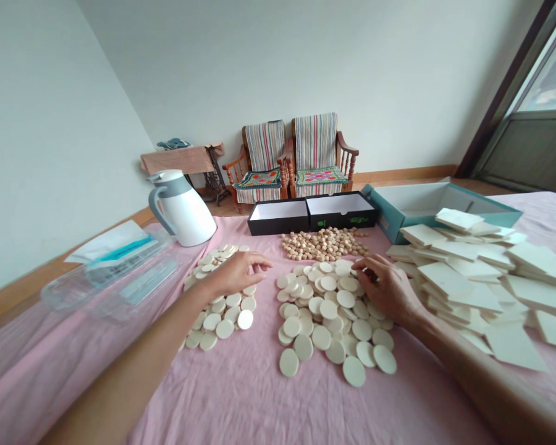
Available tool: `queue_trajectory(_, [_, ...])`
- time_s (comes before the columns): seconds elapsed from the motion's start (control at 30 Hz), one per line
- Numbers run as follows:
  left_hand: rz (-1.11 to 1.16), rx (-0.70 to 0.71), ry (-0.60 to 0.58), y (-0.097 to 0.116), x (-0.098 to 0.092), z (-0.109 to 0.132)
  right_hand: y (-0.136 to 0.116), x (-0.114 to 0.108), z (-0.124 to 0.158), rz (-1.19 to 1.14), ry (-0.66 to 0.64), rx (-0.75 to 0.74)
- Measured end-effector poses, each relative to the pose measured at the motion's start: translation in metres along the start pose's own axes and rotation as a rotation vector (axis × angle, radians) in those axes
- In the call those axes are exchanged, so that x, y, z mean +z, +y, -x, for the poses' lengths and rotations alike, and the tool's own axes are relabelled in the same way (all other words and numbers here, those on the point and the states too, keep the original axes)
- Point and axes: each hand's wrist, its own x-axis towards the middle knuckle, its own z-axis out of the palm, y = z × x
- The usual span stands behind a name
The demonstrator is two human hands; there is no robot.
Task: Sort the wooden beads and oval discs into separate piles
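Note:
My left hand is over the upper right part of the left pile of pale round discs, palm down, its fingers apart and nothing seen in them. At the upper right edge of the larger disc pile, my right hand has its fingers bent down towards the discs; whether they hold one cannot be made out. Small round wooden beads lie in a heap behind the discs. Pale square tiles are stacked loosely to the right of my right hand.
Two open black boxes stand behind the beads, with a teal box to their right. A white and grey jug and clear plastic packaging are at the left on the pink cloth. Two chairs stand beyond.

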Motion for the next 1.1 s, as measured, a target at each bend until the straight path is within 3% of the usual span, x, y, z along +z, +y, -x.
queue_trajectory(0.13, [-0.253,-0.005,-0.114,-0.015,-0.005,0.013,0.002,0.002,0.001,0.004,-0.002,-0.013])
queue_trajectory(0.33, [-0.400,0.024,-0.100,-0.020,0.001,0.019,0.002,0.002,0.000,0.004,-0.006,-0.002])
queue_trajectory(0.4, [-0.368,0.016,-0.081,-0.014,0.003,0.016,0.002,0.002,0.000,0.004,-0.007,-0.004])
queue_trajectory(0.57, [0.007,0.018,0.015,0.011,-0.004,0.009,0.001,0.002,0.000,-0.007,0.002,-0.008])
queue_trajectory(0.67, [-0.101,0.035,0.062,0.013,-0.008,0.009,0.001,0.002,0.000,-0.001,0.000,-0.001])
queue_trajectory(0.83, [-0.344,-0.002,-0.090,-0.010,-0.002,0.012,0.002,0.003,0.000,0.000,-0.009,-0.012])
queue_trajectory(0.97, [-0.350,-0.008,-0.150,-0.021,0.005,0.013,0.002,0.003,0.000,-0.001,-0.005,-0.012])
queue_trajectory(1.1, [-0.334,-0.006,-0.120,-0.019,0.007,0.008,0.002,0.003,0.000,-0.002,-0.005,-0.005])
